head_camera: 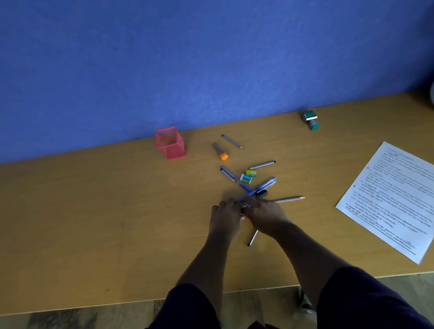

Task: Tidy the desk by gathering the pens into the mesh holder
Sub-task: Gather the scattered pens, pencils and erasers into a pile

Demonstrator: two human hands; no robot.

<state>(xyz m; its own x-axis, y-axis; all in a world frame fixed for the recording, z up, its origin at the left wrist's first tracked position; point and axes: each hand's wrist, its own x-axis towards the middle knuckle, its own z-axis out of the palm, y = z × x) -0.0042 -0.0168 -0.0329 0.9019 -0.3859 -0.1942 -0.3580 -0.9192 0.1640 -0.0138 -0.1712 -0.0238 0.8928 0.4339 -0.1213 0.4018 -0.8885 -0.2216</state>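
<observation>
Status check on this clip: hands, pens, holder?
Both hands gathering the pen cluster. Pink mesh holder looks empty. Erasers and glue stick lie among stray pencils.

Bare desk is lying open across the left of the frame, giving a free run toward the mesh holder at upper centre. Right of the holder, the orange-capped tube, pencils and erasers are crowding the middle. The paper is blocking the right side.
</observation>
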